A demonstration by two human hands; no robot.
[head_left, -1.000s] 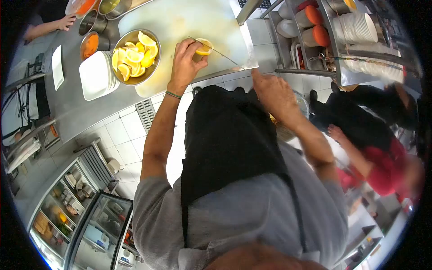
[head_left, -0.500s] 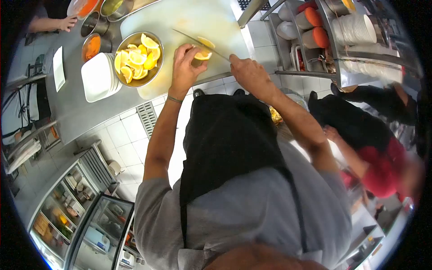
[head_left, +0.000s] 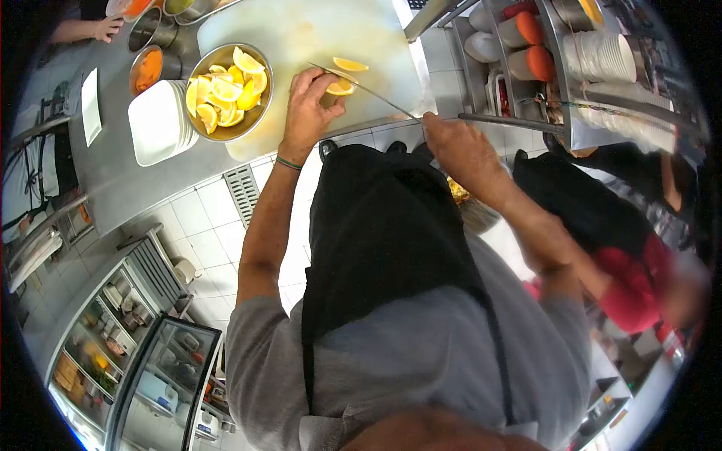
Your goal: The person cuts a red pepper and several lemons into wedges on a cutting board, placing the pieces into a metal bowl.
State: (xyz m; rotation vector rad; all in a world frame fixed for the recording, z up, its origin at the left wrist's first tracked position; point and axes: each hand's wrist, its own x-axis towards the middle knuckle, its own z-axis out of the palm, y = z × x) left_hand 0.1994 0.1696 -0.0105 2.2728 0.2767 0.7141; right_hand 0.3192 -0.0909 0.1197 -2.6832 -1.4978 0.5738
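Note:
My right hand (head_left: 460,150) is closed round the handle end of a long knife (head_left: 383,101), out past the right edge of the white cutting board (head_left: 380,45). The thin blade slants over the board, its tip close to my left fingers. My left hand (head_left: 307,113), fingers curled, holds a piece of yellow citrus, seemingly lemon (head_left: 341,89), on the board beneath the blade. Beyond the blade a separate wedge (head_left: 350,65) lies loose. Left of my left hand, a round metal bowl (head_left: 268,101) is heaped with cut wedges (head_left: 225,89).
Stacked white square dishes (head_left: 158,124) stand left of the bowl, near a metal container of orange food (head_left: 150,69). Another person's hand (head_left: 107,28) rests at the far left. Shelving (head_left: 560,71) with tubs and plates stands right; a person in a red sleeve (head_left: 632,297) is close behind it.
My right hand has drawn the knife back to the right, so its tip is nearer the left fingers. The far wedge now lies more apart from the held piece.

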